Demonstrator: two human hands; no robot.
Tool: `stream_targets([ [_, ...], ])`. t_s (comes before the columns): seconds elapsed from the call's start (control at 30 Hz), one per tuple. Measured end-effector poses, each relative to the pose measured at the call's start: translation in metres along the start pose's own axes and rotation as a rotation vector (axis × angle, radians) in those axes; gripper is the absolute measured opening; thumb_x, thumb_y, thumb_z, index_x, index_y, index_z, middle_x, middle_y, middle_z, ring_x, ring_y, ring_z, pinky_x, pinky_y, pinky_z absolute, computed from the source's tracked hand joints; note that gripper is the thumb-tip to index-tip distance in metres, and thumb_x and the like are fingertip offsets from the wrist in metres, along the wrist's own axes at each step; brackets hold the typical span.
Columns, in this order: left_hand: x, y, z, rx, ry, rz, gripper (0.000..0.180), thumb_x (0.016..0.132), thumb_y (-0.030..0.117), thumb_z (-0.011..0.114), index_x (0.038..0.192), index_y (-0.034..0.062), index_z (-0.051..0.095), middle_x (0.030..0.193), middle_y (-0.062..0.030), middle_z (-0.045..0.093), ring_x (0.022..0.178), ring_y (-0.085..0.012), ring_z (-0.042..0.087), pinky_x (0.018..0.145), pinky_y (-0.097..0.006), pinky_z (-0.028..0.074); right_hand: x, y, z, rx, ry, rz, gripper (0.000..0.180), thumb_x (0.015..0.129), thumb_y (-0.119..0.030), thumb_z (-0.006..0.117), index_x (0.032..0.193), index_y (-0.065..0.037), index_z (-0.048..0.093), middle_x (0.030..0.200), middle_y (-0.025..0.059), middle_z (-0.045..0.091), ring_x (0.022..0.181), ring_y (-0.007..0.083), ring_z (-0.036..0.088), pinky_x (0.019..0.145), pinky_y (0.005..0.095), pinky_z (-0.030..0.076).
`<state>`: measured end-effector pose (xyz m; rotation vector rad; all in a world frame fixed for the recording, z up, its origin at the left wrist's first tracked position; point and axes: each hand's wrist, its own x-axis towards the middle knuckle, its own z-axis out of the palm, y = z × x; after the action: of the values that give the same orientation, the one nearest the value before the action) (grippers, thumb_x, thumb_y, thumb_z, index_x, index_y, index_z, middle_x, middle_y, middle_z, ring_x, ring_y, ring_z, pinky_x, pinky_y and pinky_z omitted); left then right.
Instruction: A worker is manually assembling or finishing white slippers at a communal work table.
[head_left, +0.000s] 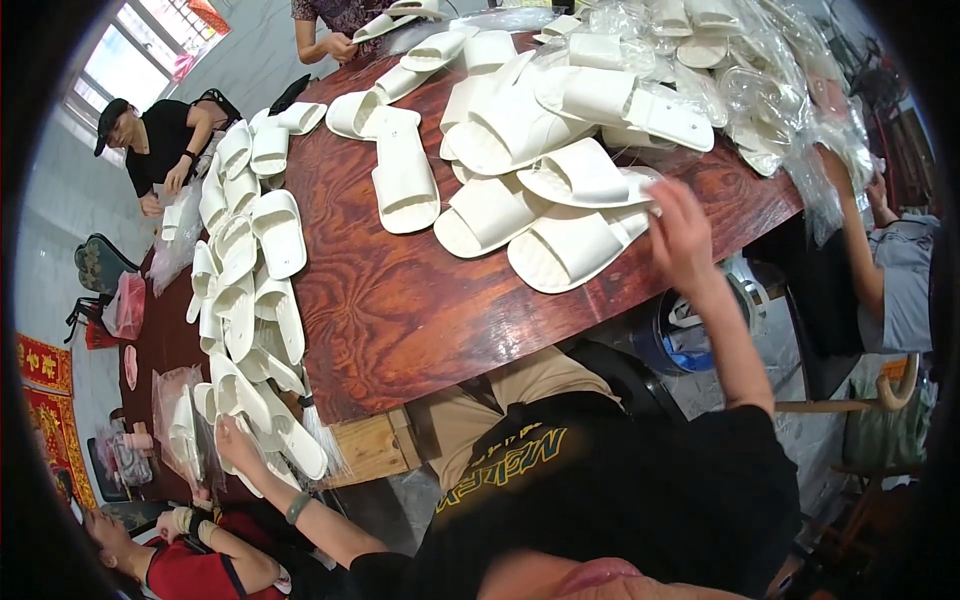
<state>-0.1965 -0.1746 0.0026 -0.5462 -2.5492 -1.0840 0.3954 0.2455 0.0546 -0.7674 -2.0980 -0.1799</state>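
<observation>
White open-toed slippers lie heaped on a glossy reddish-brown wooden table. At the right front of the heap, my right hand point(683, 235) has its fingers closed at the end of a slipper point(580, 175). Below that one is another slipper point(570, 250), close to the table's front edge. My left hand point(236, 446) reaches far left, its fingers closed at the edge of a slipper point(240, 395) in a long overlapping pile. The fingertips of both hands are partly hidden. A single slipper point(406, 185) lies between the two piles.
Slippers in clear plastic bags point(760, 90) crowd the far right. A person in black point(165, 140) handles a bagged slipper at far left; one in red point(195, 565) sits lower left. Others stand at the far edge and right. A dark bin point(655, 340) stands below the front edge.
</observation>
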Motion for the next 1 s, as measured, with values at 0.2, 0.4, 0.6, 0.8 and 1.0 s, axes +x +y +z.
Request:
stream_targets([
  [0.2,-0.063,0.104,-0.052,-0.228,0.148,-0.027,0.038,0.093,0.021,0.053,0.116,-0.0101,0.054,0.106,-0.0142,0.062,0.093,-0.0156,0.058,0.084,-0.025,0.044,0.068,0.055,0.038,-0.280,-0.098,-0.424,0.048,0.070,-0.002,0.064,0.115,-0.014,0.054,0.134,0.0141,0.035,0.122,0.0334,0.037,0.097,0.0454,0.038],
  [0.4,-0.124,0.177,-0.038,-0.261,-0.071,0.078,0.027,0.093,0.009,0.051,0.113,-0.0081,0.057,0.103,-0.0092,0.063,0.091,-0.0121,0.057,0.083,-0.024,0.043,0.084,0.057,0.060,-0.308,-0.310,-0.465,0.034,0.075,-0.004,0.057,0.107,-0.013,0.056,0.137,0.0112,0.033,0.127,0.0307,0.031,0.097,0.0453,0.039],
  [0.6,-0.190,0.261,0.011,-0.525,-0.626,0.135,0.018,0.088,0.007,0.059,0.101,-0.0034,0.063,0.084,-0.0046,0.064,0.076,-0.0072,0.055,0.067,-0.020,0.044,0.096,0.003,0.019,-0.241,-0.081,-0.470,0.032,0.071,-0.003,0.056,0.102,0.003,0.058,0.117,0.0140,0.054,0.114,0.0306,0.048,0.091,0.0366,0.046],
  [0.8,-0.236,0.286,0.090,-1.091,-1.020,-0.005,0.052,0.075,0.011,0.072,0.120,-0.0034,0.050,0.081,-0.0038,0.051,0.070,-0.0095,0.048,0.066,-0.025,0.046,0.081,-0.142,0.031,-0.060,0.011,-0.461,0.039,0.067,-0.003,0.056,0.105,0.006,0.058,0.113,0.0147,0.057,0.112,0.0301,0.051,0.090,0.0352,0.046],
  [1.0,-0.215,0.277,0.118,-0.925,-0.552,0.127,0.035,0.084,0.013,0.064,0.111,-0.0055,0.053,0.102,-0.0107,0.060,0.093,-0.0187,0.055,0.083,-0.033,0.044,0.041,-0.191,0.113,0.483,-0.311,-0.258,0.041,0.068,0.004,0.055,0.109,0.008,0.051,0.122,0.0243,0.044,0.118,0.0409,0.040,0.095,0.0419,0.041],
])
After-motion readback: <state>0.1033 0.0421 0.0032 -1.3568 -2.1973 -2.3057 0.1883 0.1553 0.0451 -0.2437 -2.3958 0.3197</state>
